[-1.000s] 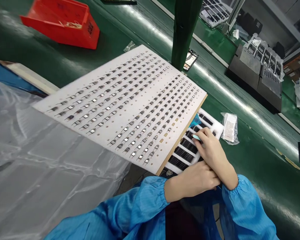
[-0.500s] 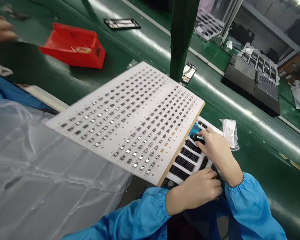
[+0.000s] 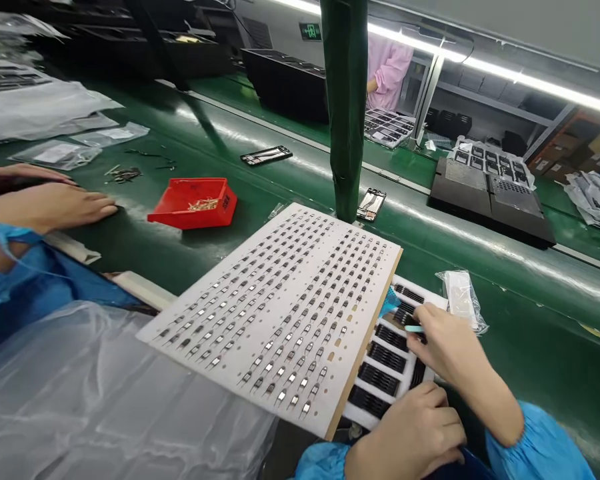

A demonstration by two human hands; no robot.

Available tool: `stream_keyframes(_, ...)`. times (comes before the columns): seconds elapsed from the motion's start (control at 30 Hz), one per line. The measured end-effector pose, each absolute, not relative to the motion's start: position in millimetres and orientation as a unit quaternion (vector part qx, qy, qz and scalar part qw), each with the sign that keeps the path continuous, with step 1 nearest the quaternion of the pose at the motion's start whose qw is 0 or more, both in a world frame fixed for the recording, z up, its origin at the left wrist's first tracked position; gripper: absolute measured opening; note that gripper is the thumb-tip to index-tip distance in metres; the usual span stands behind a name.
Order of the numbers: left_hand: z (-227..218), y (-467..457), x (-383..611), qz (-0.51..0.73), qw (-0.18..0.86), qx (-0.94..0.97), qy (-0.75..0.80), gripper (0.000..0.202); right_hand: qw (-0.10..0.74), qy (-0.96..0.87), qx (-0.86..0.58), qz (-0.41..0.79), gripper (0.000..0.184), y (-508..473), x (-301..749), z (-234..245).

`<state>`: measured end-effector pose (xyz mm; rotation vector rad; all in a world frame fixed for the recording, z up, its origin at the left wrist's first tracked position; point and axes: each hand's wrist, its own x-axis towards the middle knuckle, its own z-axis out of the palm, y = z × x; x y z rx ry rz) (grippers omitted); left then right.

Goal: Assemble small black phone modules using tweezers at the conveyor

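Note:
Thumb and fingers of my right hand [image 3: 447,340] are closed on a thin light-teal stick-like piece [image 3: 414,329], whose full shape the hand hides. It is over the white foam tray [image 3: 410,363], whose slots hold stacks of small black parts [image 3: 386,357]. My left hand [image 3: 413,433] is curled at the near edge of this tray; whatever its fingers hold is hidden. To the left, a white board [image 3: 275,293] with rows of small dark and silver components overlaps the tray. A piece of blue mesh [image 3: 390,302] sticks out between board and tray.
A red bin [image 3: 193,217] with small pale bits stands behind the board. Another person's hand [image 3: 55,203] rests at left. A green post [image 3: 347,133] rises behind the board. A bagged white item [image 3: 463,300] lies right of the tray; phone frames [image 3: 266,156] lie farther back.
The view has tilted up, so the bench appears lower. My right hand has drawn slightly back from the black parts; my left stays by the tray. The other person's hands have come further into view.

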<state>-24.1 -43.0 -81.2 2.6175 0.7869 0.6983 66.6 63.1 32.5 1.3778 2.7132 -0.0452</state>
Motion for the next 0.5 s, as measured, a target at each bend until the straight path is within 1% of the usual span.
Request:
stream_keyframes(0.1, -79, -44, -26, 0.257, 0.176, 0.912, 0.268, 0.029, -0.056, 0.874, 0.482, 0.017, 0.009, 48, 123, 30)
stream_keyframes(0.13, -78, -44, -27, 0.260, 0.179, 0.910, 0.268, 0.029, -0.065, 0.863, 0.499, 0.037, 0.011, 42, 143, 27)
stream_keyframes(0.17, -77, -44, -28, 0.261, 0.184, 0.909, 0.268, 0.029, -0.057, 0.854, 0.514, 0.064, 0.013, 37, 162, 22)
stream_keyframes(0.23, -75, -44, -30, 0.261, 0.192, 0.908, 0.267, 0.027, -0.012, 0.816, 0.564, 0.125, 0.020, 26, 194, 11)
stream_keyframes(0.33, -70, -46, -32, 0.256, 0.198, 0.906, 0.274, 0.025, 0.048, 0.784, 0.587, 0.193, 0.030, 11, 219, -5)
stream_keyframes(0.4, -68, -48, -33, 0.254, 0.197, 0.903, 0.284, 0.023, 0.047, 0.782, 0.578, 0.230, 0.034, 4, 225, -14)
stream_keyframes(0.5, -69, -50, -32, 0.261, 0.193, 0.901, 0.289, 0.019, 0.011, 0.793, 0.554, 0.255, 0.037, -4, 227, -27)
